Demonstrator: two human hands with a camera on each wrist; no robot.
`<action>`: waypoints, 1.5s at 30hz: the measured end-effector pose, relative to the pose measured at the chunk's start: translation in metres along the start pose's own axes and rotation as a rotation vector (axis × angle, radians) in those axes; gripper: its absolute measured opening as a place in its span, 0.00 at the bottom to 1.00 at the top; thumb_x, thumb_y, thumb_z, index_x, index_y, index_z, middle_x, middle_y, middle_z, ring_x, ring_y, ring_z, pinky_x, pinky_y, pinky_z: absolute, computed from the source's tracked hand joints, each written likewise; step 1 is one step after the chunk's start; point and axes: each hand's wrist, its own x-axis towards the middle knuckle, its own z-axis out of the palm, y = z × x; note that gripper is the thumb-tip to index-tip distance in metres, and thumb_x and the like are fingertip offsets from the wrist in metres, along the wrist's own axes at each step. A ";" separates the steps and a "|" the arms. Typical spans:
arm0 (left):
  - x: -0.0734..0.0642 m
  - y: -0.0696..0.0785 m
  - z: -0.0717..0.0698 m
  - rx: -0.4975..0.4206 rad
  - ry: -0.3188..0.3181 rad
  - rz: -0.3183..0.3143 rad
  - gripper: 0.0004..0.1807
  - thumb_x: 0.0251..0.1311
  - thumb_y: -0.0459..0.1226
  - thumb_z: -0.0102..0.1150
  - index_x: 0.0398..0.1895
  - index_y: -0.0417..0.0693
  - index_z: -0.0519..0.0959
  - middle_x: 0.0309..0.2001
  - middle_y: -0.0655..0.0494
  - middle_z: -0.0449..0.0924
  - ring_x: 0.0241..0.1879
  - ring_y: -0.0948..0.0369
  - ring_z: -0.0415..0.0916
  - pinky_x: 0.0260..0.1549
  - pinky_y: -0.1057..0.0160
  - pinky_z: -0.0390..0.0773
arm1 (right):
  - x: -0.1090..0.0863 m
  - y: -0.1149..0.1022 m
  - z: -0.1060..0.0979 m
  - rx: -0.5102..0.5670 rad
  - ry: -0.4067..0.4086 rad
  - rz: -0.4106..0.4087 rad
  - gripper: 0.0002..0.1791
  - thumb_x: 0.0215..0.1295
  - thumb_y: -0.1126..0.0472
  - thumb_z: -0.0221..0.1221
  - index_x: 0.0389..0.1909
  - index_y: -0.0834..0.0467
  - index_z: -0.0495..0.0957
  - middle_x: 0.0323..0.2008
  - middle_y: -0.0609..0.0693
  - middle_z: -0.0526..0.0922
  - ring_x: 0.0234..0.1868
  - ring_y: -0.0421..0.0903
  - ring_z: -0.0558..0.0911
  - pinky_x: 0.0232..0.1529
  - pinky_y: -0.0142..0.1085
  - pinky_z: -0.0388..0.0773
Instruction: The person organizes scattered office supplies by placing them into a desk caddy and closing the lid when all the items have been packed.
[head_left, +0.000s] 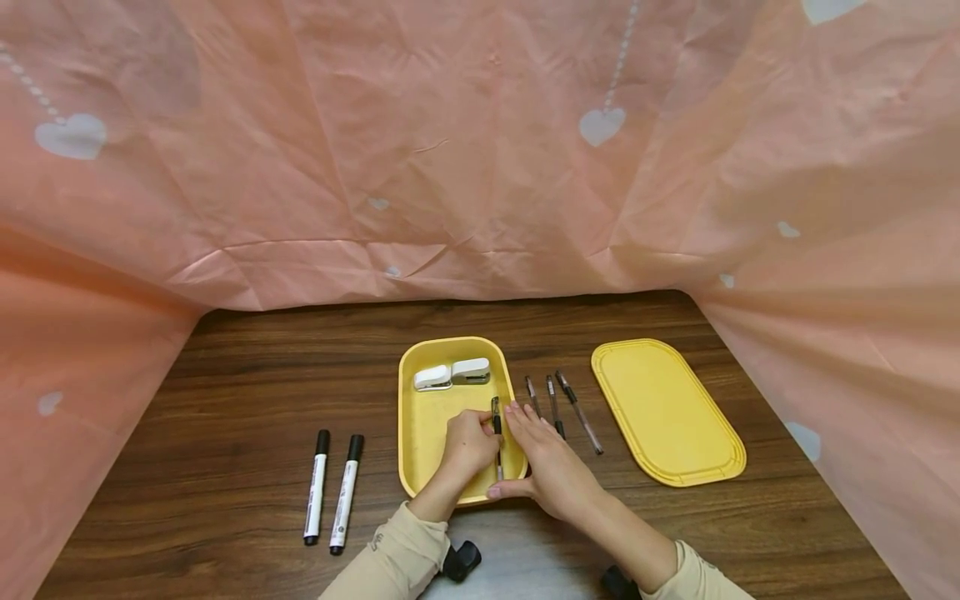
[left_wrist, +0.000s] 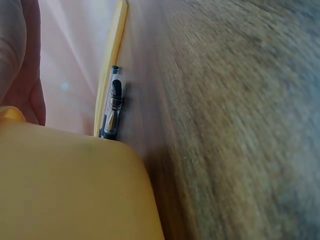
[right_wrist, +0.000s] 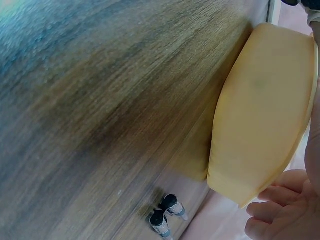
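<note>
A yellow tray [head_left: 406, 417] stands in the middle of the table, with a clear-barrelled black pen [head_left: 497, 408] lengthwise along its right side. My left hand [head_left: 467, 446] reaches inside and pinches this pen with curled fingers; part of the grip is hidden. My right hand [head_left: 555, 471] rests at the tray's right rim, fingers straight and thumb spread across the near corner. Two white staplers, a left one [head_left: 432, 377] and a right one [head_left: 471, 369], lie end to end at the tray's far end. Both wrist views show the tray's outer wall [left_wrist: 75, 185].
Three more pens [head_left: 578, 412] lie on the table right of the tray. Beyond them is a flat yellow lid [head_left: 671, 412]. To the left lie two white markers with black caps, one [head_left: 317, 487] beside the other [head_left: 346, 496]. Pink cloth [head_left: 480, 167] hangs around the table.
</note>
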 end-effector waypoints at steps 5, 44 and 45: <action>0.000 -0.001 0.000 0.016 -0.007 0.003 0.21 0.42 0.24 0.64 0.45 0.30 0.82 0.18 0.54 0.76 0.18 0.64 0.67 0.15 0.71 0.67 | 0.000 0.000 0.000 0.003 -0.010 0.007 0.57 0.43 0.37 0.68 0.69 0.68 0.61 0.71 0.64 0.62 0.73 0.62 0.60 0.72 0.53 0.58; 0.000 0.000 -0.003 0.002 -0.015 0.013 0.25 0.42 0.23 0.63 0.50 0.28 0.80 0.19 0.52 0.77 0.19 0.64 0.67 0.16 0.71 0.67 | 0.001 0.001 0.000 0.006 -0.007 -0.001 0.57 0.44 0.39 0.69 0.69 0.70 0.61 0.70 0.65 0.62 0.72 0.63 0.60 0.72 0.53 0.58; 0.000 0.000 -0.005 0.000 -0.012 0.017 0.25 0.42 0.23 0.64 0.50 0.29 0.80 0.20 0.52 0.77 0.19 0.64 0.68 0.17 0.71 0.67 | 0.000 0.001 0.000 0.008 -0.009 0.001 0.57 0.44 0.39 0.69 0.69 0.70 0.61 0.70 0.65 0.62 0.72 0.63 0.60 0.72 0.53 0.58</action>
